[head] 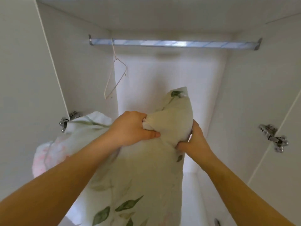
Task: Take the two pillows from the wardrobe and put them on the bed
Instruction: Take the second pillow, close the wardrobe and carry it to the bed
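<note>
- The leaf-print pillow (146,168) is the main thing here. It's pale cream-green with dark green leaves, held up on end right in front of the open wardrobe (162,17). Its top corner reaches up against the white back panel and its lower end runs off the bottom of the view.
- The left hand (130,129) has a fistful of the cover near the top of the pillow. The fingers are curled tight into the bunched fabric, with the thumb clamped along underneath.
- The right hand (194,141) grips the pillow's right edge a bit lower. The thumb digs into the front and the fingers wrap around behind, so the stuffing bulges between the two hands.
- A second pillow (81,132) sits off to the left, behind and under the left forearm. It's the same sort of floral cover, with a pinkish patch at its lower left. Neither hand has hold of it, and I can't tell what it's resting on.
- Up top, a shiny metal rail (175,43) runs across the wardrobe. One bare wire hanger (115,75) hangs from its left end.
- Both white doors are swung open, the left door (24,79) and the right door (276,70). A metal hinge (65,123) shows on the left just beside the second pillow, and another hinge (273,139) is on the right.
</note>
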Motion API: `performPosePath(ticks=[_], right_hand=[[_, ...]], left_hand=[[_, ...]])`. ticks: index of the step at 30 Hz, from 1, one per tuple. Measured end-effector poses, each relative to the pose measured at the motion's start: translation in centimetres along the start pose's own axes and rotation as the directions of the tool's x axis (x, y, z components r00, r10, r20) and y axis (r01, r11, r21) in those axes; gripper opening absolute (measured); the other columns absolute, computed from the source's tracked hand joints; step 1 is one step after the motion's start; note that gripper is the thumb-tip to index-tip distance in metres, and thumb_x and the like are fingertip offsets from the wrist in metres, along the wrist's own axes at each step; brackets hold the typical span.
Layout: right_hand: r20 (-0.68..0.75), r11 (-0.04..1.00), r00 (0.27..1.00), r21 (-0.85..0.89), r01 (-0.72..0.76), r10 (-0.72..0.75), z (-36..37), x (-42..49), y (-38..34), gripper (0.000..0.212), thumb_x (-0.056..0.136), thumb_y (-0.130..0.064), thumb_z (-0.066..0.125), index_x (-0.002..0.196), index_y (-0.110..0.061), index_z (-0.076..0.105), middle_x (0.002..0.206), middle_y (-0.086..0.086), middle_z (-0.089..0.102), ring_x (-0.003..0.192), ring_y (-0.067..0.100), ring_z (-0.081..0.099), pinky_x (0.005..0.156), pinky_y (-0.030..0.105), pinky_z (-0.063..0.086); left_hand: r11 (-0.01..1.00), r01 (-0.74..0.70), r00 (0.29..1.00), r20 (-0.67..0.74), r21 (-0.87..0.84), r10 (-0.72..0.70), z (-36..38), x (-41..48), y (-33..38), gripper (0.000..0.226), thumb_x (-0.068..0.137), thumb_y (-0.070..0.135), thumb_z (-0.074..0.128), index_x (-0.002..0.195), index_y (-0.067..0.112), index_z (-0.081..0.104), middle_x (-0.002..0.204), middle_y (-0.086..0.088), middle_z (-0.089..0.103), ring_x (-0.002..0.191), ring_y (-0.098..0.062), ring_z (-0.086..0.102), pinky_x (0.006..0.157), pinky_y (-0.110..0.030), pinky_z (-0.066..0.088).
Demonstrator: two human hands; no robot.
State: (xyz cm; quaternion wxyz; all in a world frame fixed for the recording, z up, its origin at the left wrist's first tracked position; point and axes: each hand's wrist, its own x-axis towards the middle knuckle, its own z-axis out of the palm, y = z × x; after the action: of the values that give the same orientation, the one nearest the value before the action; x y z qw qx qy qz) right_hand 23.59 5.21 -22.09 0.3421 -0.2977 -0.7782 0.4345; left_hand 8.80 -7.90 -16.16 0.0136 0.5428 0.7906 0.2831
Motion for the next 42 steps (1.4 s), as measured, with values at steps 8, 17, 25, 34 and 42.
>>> performPosePath(ticks=[8,17,25,34,42], right_hand=[[0.324,0.635,0.815,-0.512,0.578,-0.48,4.4,-5.6,5.4,0.071,0.058,-0.032,0.052,0.126,-0.016,0.038,0.131,0.008,0.054,0.131,0.028,0.027,0.106,0.036,0.016],[0.588,0.876,0.795,-0.291,0.384,-0.153,9.7,-11.3,6.4,0.006,0.068,-0.025,0.049,0.063,-0.024,0.047,0.066,-0.006,0.053,0.076,0.021,0.052,0.072,0.029,0.029],[0.726,0.931,0.684,-0.2,0.306,-0.068,13.2,-15.0,7.1,0.023,0.074,-0.005,0.058,0.093,-0.015,0.067,0.078,0.0,0.068,0.079,0.024,0.06,0.077,0.036,0.049],[0.932,0.491,0.351,-0.266,0.83,-0.088,18.7,-18.8,3.5,0.075,0.076,-0.023,0.061,0.14,-0.024,0.022,0.15,0.002,0.017,0.14,0.032,0.012,0.113,0.046,0.01],[0.981,0.464,0.19,-0.149,0.873,-0.043,24.9,-20.6,2.9,0.052,0.069,-0.049,0.068,0.114,-0.026,0.055,0.105,0.002,0.067,0.104,0.027,0.058,0.096,0.038,0.03]], left_hand=[[0.932,0.201,0.943,0.198,0.301,-0.267,6.9,-7.7,-1.6,0.053,0.073,0.058,0.064,0.105,0.017,0.06,0.103,-0.004,0.068,0.096,-0.023,0.062,0.079,-0.031,0.045],[0.867,0.459,0.872,0.087,0.192,-0.481,10.6,-18.2,-2.6,0.051,0.065,0.056,0.072,0.105,0.029,0.056,0.094,0.012,0.061,0.087,-0.012,0.058,0.07,-0.023,0.039],[0.709,0.653,0.674,0.221,0.267,-0.705,11.3,-27.6,-7.5,0.07,0.062,0.054,0.072,0.124,0.034,0.047,0.116,0.008,0.062,0.108,-0.019,0.058,0.087,-0.034,0.048],[0.649,0.76,0.643,0.157,-0.016,-0.749,11.7,-31.0,-9.3,0.039,0.072,0.032,0.073,0.109,0.021,0.065,0.105,-0.003,0.071,0.096,-0.021,0.063,0.079,-0.024,0.043],[0.651,0.754,0.611,0.271,0.088,-0.744,10.0,-33.2,-12.3,0.042,0.071,0.035,0.075,0.109,0.023,0.063,0.108,0.0,0.069,0.101,-0.019,0.061,0.088,-0.026,0.043]])
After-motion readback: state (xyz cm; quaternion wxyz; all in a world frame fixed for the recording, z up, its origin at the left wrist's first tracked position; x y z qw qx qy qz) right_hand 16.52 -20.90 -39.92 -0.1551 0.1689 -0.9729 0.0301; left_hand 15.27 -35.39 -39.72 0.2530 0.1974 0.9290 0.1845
